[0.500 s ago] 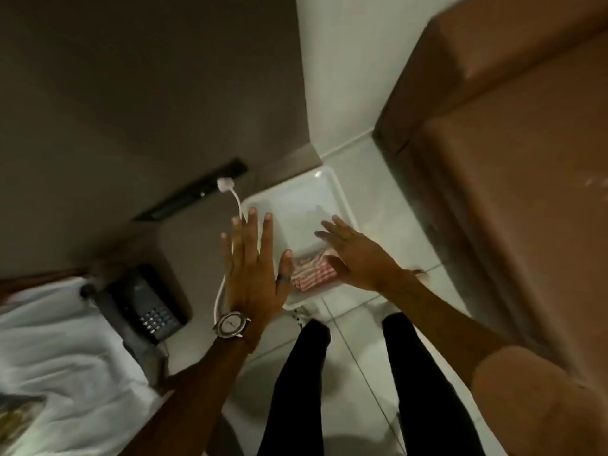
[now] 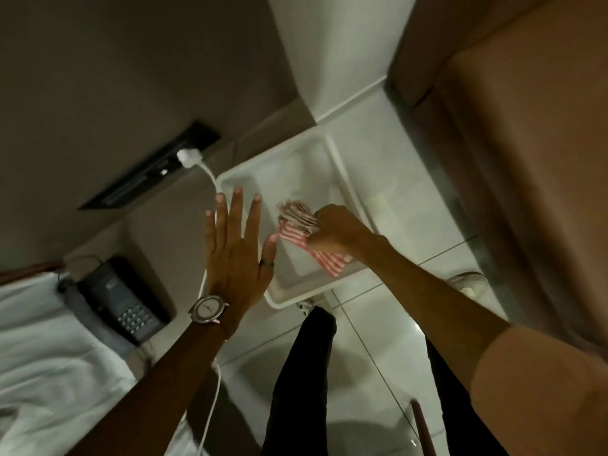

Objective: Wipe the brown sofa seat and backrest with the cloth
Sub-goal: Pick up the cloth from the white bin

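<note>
Red-and-white striped cloth (image 2: 301, 225), crumpled, gripped in the closed right hand (image 2: 332, 230), trailing beneath the wrist. Brown sofa (image 2: 526, 159), smooth seat and backrest, well right of both hands.

The white plastic tub (image 2: 342, 179) sits on the floor, the red-and-white striped cloth (image 2: 297, 222) in it. Right of the tub stands the brown sofa (image 2: 526, 159); left of it lies the dark keypad telephone (image 2: 121, 301), beside the white bedsheet (image 2: 42, 357).

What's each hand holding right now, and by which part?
The right hand grips the red-and-white striped cloth at its bunched upper part, over the white tray; the cloth's other end trails below the wrist. The left hand is open and holds nothing.
</note>
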